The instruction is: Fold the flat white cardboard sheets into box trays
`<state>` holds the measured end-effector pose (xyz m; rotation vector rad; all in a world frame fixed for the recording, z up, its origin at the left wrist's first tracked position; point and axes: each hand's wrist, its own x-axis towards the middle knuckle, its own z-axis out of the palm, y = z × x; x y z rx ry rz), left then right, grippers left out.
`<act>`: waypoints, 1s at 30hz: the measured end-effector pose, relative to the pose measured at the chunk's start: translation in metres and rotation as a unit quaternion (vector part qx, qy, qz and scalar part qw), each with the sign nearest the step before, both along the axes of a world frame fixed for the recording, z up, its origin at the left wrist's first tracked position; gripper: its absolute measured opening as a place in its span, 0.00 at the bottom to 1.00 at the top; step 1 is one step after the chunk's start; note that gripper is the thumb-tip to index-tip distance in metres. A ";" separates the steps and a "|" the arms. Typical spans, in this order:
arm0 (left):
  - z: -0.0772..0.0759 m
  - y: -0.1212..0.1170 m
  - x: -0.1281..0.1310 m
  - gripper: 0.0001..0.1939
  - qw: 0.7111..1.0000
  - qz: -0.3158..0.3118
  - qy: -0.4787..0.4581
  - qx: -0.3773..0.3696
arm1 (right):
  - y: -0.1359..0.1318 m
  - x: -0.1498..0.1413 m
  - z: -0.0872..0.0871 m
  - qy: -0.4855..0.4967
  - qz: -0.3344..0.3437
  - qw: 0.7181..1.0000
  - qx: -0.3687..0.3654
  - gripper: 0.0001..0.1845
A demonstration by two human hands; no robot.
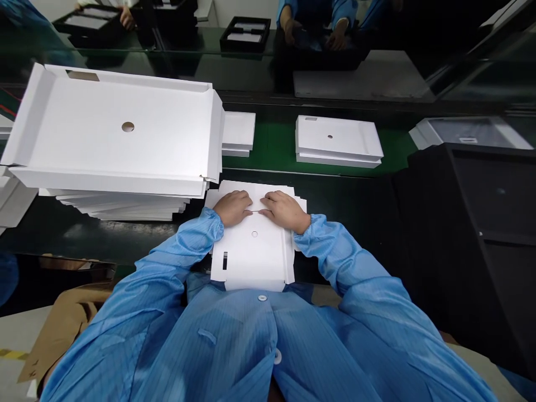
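Card (268, 262) lies on the desk (347, 195) directly before the seated person, its near end reaching the blue coat (247, 329). Left hand (232, 208) and right hand (286, 211) rest palm-down on its far part, either side of a short dark line; I cannot tell whether that line is a fold or an edge. Fingers on both hands are slightly curled, thumbs spread from them, and closed around nothing visible.

Handling, in my judgement: press evenly with both hands, work outward from the line, keep the side flaps unbent and the sheet square, and watch that the unsupported near end does not sag.

Orientation: the long axis appears to run from the person toward the belt (274, 137), nearly square to it. The dark slot (225, 261) sits toward the person, on the left. A tray stack (113, 128) stands to the left.
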<state>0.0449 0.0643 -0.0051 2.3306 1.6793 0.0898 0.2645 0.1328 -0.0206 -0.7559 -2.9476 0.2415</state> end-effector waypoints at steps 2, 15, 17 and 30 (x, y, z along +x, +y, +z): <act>-0.005 0.001 -0.001 0.19 1.000 -0.004 -0.023 0.005 | -0.001 -0.001 0.001 -0.003 -0.001 1.000 0.003 0.23; -0.004 0.002 0.019 0.12 0.997 -0.022 0.058 0.055 | -0.005 -0.004 0.007 -0.054 0.015 0.998 0.033 0.22; -0.002 0.004 0.020 0.13 0.996 -0.021 0.079 0.048 | -0.003 -0.004 0.009 -0.056 0.016 0.998 0.027 0.22; 0.010 0.048 0.011 0.16 0.994 0.067 0.054 -0.062 | 0.029 -0.025 0.016 -0.066 -0.077 0.992 -0.069 0.18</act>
